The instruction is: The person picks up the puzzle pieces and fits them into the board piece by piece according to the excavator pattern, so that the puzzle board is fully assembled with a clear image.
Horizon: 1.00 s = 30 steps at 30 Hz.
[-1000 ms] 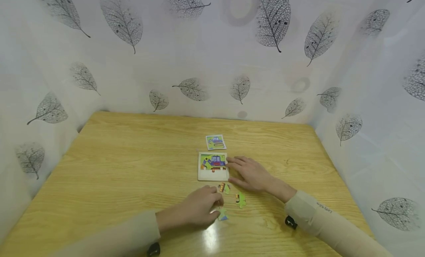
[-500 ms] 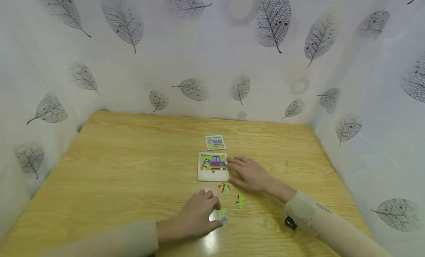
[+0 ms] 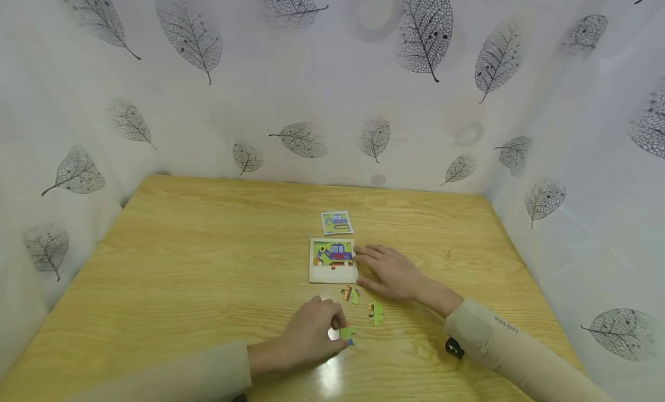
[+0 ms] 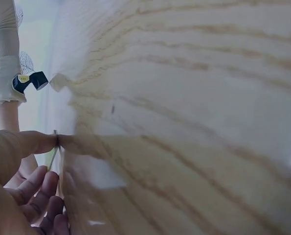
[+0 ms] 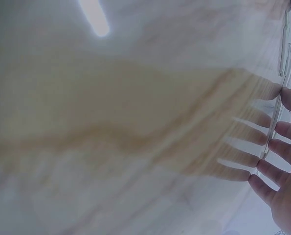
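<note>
Left hand (image 3: 313,332) has shifted since half a second ago: thumb and fingers have closed in on the blue-cornered piece (image 3: 346,333), which lay flat then and now looks tilted. Right hand, tray and the other pieces unchanged. Head view: the left hand pinches the piece on the near side of the tray (image 3: 332,276), well apart from it. Right hand (image 3: 396,273) clasps nothing; its fingers lie extended along the tray's right edge, apparently bracing it. Tray's upper part is filled, lower strip bare. Between tray and left hand, off to the right, lie an orange piece (image 3: 347,294) and a green piece (image 3: 377,313), both on the table (image 3: 208,263). Card (image 3: 336,222) lies just beyond the tray. Left wrist view: piece seen edge-on between thumb and fingertips, close over the table; cannot tell whether it is wholly clear. Judgement: hold by opposite edges, thumb low, lift without scraping, and keep tabs free of the fingertips. Card seems to show blue at its lower corners, so worth checking orientation against it early. Right wrist view: fingers straight, tips at the tray's thin edge; steady light contact should suffice, since pushing would slide the tray.
</note>
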Tool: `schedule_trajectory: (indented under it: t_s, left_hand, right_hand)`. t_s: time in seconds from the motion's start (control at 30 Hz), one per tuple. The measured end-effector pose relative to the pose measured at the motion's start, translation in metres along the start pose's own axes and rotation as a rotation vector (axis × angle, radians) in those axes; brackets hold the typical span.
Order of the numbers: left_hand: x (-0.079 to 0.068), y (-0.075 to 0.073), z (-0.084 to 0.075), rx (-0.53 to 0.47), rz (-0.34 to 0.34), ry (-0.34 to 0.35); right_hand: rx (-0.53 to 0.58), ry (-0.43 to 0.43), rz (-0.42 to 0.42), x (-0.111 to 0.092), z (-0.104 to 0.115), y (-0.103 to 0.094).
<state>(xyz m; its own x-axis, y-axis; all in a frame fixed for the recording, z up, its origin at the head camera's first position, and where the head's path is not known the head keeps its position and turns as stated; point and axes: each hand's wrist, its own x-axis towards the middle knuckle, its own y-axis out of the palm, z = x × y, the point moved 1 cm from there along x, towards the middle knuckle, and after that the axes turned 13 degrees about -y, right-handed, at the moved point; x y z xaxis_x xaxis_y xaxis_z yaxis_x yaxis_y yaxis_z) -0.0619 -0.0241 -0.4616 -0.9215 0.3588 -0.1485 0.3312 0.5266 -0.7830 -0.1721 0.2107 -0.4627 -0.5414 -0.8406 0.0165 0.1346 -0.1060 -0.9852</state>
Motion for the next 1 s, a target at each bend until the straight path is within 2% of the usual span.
schedule_trajectory:
  t_s: [0.1,0.23,0.43,0.53,0.7,0.83,1.0]
  left_hand:
    - [0.000,-0.001,-0.001,-0.068,0.020,-0.035]
    - [0.000,-0.001,-0.001,-0.103,0.028,-0.049]
    - [0.001,0.000,0.003,-0.176,0.027,-0.034]
    - [0.002,-0.001,0.006,-0.244,0.057,-0.039]
    - [0.005,-0.006,0.009,-0.381,0.114,-0.102]
    - [0.008,-0.013,0.012,-0.411,0.097,-0.140]
    - [0.017,-0.026,0.022,-0.410,0.040,-0.185]
  right_hand:
    - [-0.009,-0.003,-0.005,-0.001,-0.001,0.000]
    - [-0.008,-0.004,-0.013,-0.001,-0.001,0.000]
    - [0.002,0.005,0.001,0.000,-0.001,0.001]
    - [-0.004,0.002,0.003,0.000,-0.002,0.001]
    - [-0.007,-0.003,0.001,0.000,-0.003,0.001]
    - [-0.013,-0.005,0.001,0.000,-0.003,0.002]
    - [-0.011,-0.002,0.002,0.001,-0.003,0.003]
